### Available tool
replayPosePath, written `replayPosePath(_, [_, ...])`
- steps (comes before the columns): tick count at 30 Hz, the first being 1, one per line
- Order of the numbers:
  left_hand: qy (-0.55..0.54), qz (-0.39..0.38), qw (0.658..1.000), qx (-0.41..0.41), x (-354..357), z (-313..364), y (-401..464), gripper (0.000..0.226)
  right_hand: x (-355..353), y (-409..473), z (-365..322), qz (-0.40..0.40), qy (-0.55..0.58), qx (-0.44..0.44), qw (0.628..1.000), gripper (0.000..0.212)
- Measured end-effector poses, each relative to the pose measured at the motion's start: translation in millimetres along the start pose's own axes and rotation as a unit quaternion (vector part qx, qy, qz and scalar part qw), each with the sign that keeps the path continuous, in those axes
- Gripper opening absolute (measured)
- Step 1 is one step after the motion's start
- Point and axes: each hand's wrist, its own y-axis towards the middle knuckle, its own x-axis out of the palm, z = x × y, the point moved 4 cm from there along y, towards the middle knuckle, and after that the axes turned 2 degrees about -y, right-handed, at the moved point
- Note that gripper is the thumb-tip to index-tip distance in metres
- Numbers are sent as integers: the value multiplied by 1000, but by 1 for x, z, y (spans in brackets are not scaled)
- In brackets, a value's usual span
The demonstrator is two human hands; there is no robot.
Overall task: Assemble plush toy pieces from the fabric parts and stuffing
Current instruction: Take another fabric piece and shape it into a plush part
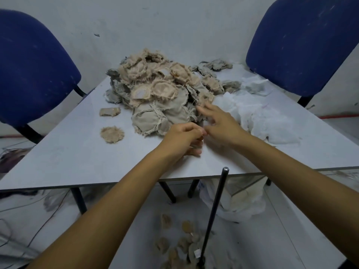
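Note:
A heap of tan and grey frayed fabric parts (161, 88) lies at the middle of the table (77, 152). White stuffing (260, 117) spreads to its right. Two loose tan pieces sit left of the heap, a round piece (112, 134) and a smaller piece (109, 112). My left hand (182, 138) is in front of the heap with its fingers curled, pinching something small that I cannot make out. My right hand (219, 125) reaches beside it, fingers spread and blurred, touching the heap's front edge and the left fingertips.
Two blue chairs stand at the far corners, one on the left (33, 70) and one on the right (303, 43). A dark metal rod (215, 212) stands upright before the table's near edge. Finished tan pieces (174, 247) lie on the floor, and a white bag (239, 199) sits under the table.

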Motion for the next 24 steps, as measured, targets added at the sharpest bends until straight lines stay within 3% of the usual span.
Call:
replayPosePath(4, [25,66,996,50,-3,7,1,16,-15,-16,-4,197,47,-36,979,38])
replayPosePath(7, [73,124,985,93,-11,10,2,30,-23,-31,-1,240,86,-52,966,15])
replayPosePath(11, [90,96,985,115,-10,12,1,48,-20,-45,9,191,229,-46,953,14])
replayPosePath(13, [108,55,983,141,-7,11,0,60,-15,-49,11,135,384,12,913,15])
replayPosePath(15, [156,24,972,175,-4,10,-1,64,-11,-51,12,91,467,68,877,14])
replayPosePath(20, [197,23,949,244,4,10,-5,38,-11,-56,13,40,507,130,851,12])
replayPosePath(24, [183,21,952,246,5,11,-5,33,-11,-60,12,16,453,101,885,19])
